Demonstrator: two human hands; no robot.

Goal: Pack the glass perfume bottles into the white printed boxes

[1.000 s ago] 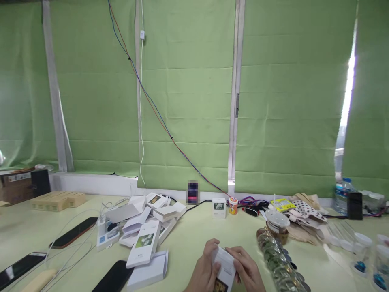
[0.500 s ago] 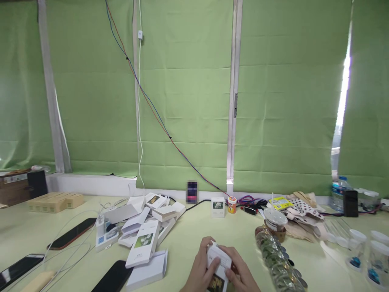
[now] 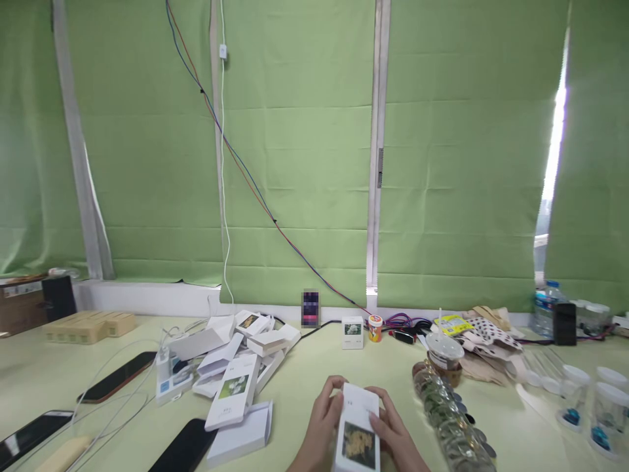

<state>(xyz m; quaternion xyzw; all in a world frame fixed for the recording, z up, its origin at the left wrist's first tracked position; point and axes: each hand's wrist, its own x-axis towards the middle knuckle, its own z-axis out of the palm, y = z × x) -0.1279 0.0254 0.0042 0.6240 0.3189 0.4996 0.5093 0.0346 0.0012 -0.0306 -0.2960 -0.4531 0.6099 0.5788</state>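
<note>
Between my two hands is a small white box [image 3: 358,410] with a brown-and-yellow picture on its lower front. My left hand [image 3: 322,419] grips its left side, and my right hand [image 3: 392,429] holds the right side with the thumb on the front face. The box is tilted up toward me over the front of the table. To the left lies a pile of similar white boxes [image 3: 233,388], some of them with pictures. One more white box [image 3: 352,333] stands upright at the back.
A row of stacked round metal-and-clear pieces [image 3: 445,419] lies at right, beside a lidded cup [image 3: 445,354]. Clear jars [image 3: 572,396] stand far right. Phones [image 3: 184,447], a power strip [image 3: 171,380] and white cables are at left. A small orange-white tub [image 3: 375,329] sits at the back.
The box in my hands has turned so its whole front faces me, and the top end, earlier showing a protruding flap, now looks flat. My fingers have shifted to its sides.
</note>
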